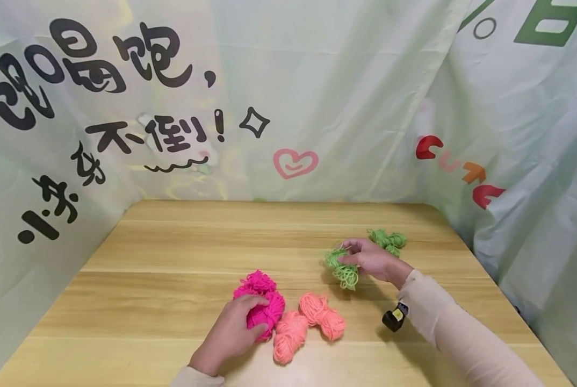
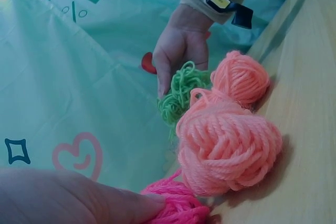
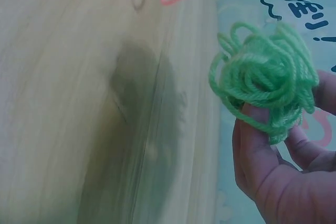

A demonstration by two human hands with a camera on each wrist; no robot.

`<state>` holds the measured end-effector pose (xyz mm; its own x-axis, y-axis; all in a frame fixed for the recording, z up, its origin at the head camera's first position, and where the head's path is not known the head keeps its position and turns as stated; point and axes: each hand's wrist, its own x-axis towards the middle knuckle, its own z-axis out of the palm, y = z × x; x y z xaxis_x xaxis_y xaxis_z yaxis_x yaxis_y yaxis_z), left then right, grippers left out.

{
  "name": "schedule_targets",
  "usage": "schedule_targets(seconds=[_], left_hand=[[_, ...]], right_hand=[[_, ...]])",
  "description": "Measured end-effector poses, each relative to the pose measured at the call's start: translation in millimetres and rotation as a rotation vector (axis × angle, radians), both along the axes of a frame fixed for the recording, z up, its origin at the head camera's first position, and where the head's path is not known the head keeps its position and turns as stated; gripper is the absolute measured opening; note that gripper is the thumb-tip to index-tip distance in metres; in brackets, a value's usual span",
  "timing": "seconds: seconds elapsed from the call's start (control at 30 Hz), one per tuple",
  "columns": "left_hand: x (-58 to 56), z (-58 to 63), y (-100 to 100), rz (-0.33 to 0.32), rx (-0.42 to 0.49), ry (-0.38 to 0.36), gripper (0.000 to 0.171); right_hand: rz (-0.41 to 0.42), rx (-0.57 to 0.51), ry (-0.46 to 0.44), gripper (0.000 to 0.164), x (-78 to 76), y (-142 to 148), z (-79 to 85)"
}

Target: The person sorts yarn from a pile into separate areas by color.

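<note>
My right hand pinches a light green yarn bundle and holds it above the table; its shadow falls on the wood in the right wrist view. Loose loops stick out of the bundle around the fingertips. At the front, my left hand grips a magenta yarn bundle, with the fingers over its top and the thumb at its near side. Two coral yarn skeins, one upright in the head view and one slanting, lie just right of the magenta yarn.
A second green yarn bundle lies on the table behind my right wrist. The wooden table meets printed fabric sheets at its back and sides. A small black device hangs at the right sleeve.
</note>
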<state>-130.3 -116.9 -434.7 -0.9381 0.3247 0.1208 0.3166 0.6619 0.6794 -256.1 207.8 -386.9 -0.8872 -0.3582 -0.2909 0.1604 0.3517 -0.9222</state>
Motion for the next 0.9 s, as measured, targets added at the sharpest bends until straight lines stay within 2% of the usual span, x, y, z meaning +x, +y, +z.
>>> schedule_targets(seconds=[0.17,0.9], left_hand=[[-1.2,-0.1,0,0.004,-0.002,-0.001,0.034],[0.2,-0.1,1,0.015,-0.01,-0.006,0.034]], right_hand=[[0.0,0.004,0.023,0.04,-3.0,2,0.5],[-0.07,-0.013,0.037,0.034,-16.6,14,-4.0]])
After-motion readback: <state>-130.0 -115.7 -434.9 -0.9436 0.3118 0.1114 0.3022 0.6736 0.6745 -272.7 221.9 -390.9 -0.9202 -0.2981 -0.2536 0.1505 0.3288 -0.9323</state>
